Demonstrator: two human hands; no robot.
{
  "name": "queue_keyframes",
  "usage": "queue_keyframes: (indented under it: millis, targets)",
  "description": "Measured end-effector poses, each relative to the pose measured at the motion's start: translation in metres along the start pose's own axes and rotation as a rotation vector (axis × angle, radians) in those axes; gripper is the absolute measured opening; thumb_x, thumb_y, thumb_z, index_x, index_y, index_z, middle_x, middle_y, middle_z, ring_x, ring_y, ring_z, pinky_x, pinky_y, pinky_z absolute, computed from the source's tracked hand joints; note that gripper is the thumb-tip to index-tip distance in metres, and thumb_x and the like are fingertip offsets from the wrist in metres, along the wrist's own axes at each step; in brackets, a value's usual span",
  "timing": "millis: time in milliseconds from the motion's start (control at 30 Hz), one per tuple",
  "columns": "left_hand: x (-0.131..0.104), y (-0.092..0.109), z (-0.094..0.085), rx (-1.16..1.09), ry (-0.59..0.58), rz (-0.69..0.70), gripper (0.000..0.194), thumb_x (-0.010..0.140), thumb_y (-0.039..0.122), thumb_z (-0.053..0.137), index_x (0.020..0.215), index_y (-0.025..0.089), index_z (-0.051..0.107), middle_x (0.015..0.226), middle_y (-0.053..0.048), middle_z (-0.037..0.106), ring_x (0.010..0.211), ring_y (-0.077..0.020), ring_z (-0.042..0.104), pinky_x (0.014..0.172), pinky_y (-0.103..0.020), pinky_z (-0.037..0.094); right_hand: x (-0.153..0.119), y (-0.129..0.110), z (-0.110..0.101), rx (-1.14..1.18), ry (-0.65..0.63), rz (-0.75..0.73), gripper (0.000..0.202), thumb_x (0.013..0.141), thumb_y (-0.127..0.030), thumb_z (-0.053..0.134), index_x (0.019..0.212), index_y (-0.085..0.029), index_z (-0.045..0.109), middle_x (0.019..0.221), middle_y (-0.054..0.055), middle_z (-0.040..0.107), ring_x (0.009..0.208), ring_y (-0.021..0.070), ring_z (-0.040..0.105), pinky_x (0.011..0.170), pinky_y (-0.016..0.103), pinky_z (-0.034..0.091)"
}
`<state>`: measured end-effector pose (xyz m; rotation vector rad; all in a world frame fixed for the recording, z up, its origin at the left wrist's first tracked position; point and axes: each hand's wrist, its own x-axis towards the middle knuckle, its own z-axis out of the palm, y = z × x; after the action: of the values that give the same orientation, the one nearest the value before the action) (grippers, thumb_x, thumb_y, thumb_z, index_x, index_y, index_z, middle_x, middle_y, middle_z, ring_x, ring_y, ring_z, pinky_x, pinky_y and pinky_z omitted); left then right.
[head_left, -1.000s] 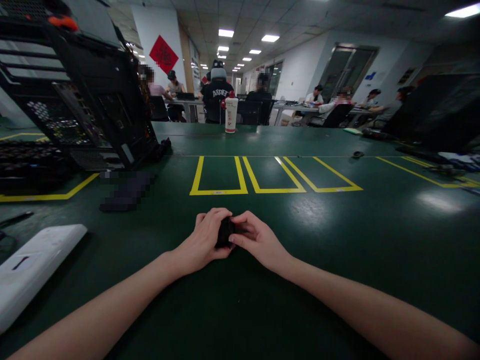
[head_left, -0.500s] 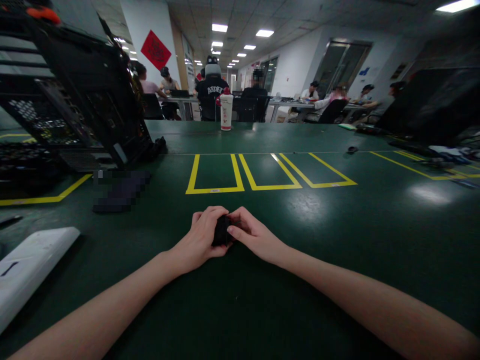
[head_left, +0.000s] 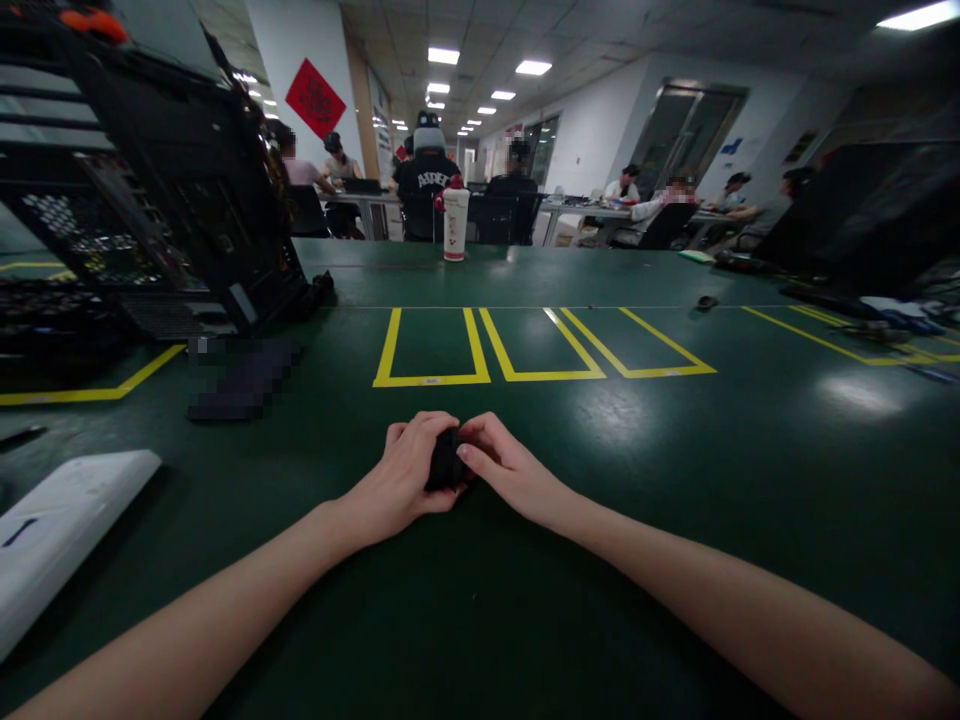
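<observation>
A small black object is held between my two hands, low over the green table near the middle of the view. My left hand wraps round its left side, fingers over the top and thumb at the near edge. From the right, my right hand pinches its side with thumb and fingers. Much of the object is hidden by the fingers, so its exact shape cannot be made out. Beyond the hands, yellow tape outlines mark the tabletop.
At the left stand an open black computer case, a dark blurred item and a white box. A white cup is at the far edge. A small black ring lies right. Several people sit beyond.
The view has shifted very slightly. Both hands keep the same hold on the black object, with no clear movement of the fingers.
</observation>
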<state>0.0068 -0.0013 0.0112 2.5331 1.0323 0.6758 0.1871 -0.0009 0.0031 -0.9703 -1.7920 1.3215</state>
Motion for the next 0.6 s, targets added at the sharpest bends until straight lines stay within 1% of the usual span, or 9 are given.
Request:
queue_keyframes:
  millis: [133, 400, 467, 533, 600]
  targets:
    - [-0.0003, -0.0011, 0.0006, 0.004, -0.004, -0.008, 0.057, 0.073, 0.020, 0.059, 0.118, 0.024, 0.024, 0.117, -0.009, 0.039, 0.105, -0.0270, 0.042, 0.087, -0.046, 0.034, -0.0029, -0.0039, -0.0045, 0.027, -0.106, 0.013, 0.018, 0.085, -0.031, 0.045, 0.100, -0.022, 0.044, 0.098, 0.003, 0.052, 0.092, 0.0162, 0.053, 0.079, 0.035, 0.046]
    - [-0.0005, -0.0008, 0.0015, 0.020, 0.022, 0.021, 0.059, 0.072, 0.018, 0.059, 0.119, 0.024, 0.024, 0.116, -0.009, 0.040, 0.106, -0.0256, 0.042, 0.088, -0.044, 0.033, -0.0026, -0.0073, -0.0083, 0.148, -0.172, -0.008, 0.022, 0.078, -0.023, 0.056, 0.096, -0.021, 0.043, 0.100, 0.002, 0.049, 0.096, 0.0149, 0.052, 0.082, 0.032, 0.045]
    - [-0.0007, -0.0007, 0.0009, 0.022, 0.021, 0.023, 0.059, 0.072, 0.018, 0.059, 0.119, 0.023, 0.023, 0.117, -0.009, 0.039, 0.107, -0.0258, 0.042, 0.088, -0.044, 0.032, -0.0013, -0.0065, -0.0072, 0.128, -0.154, -0.011, 0.019, 0.080, -0.026, 0.055, 0.094, -0.020, 0.043, 0.096, 0.001, 0.049, 0.092, 0.0140, 0.052, 0.079, 0.031, 0.046]
    - [-0.0009, -0.0007, 0.0005, 0.028, 0.017, 0.022, 0.059, 0.073, 0.019, 0.059, 0.119, 0.023, 0.023, 0.117, -0.009, 0.039, 0.108, -0.0259, 0.041, 0.089, -0.044, 0.032, 0.0001, -0.0050, -0.0049, 0.078, -0.089, -0.013, 0.015, 0.083, -0.031, 0.049, 0.092, -0.020, 0.044, 0.089, 0.000, 0.049, 0.084, 0.0128, 0.052, 0.072, 0.029, 0.046]
    - [-0.0008, -0.0006, 0.0005, 0.033, 0.004, 0.017, 0.058, 0.073, 0.020, 0.059, 0.119, 0.022, 0.023, 0.117, -0.010, 0.039, 0.108, -0.0257, 0.040, 0.090, -0.044, 0.032, 0.0013, -0.0036, -0.0020, 0.022, -0.029, -0.013, 0.015, 0.085, -0.034, 0.044, 0.091, -0.021, 0.043, 0.087, 0.000, 0.049, 0.079, 0.0124, 0.051, 0.068, 0.027, 0.046]
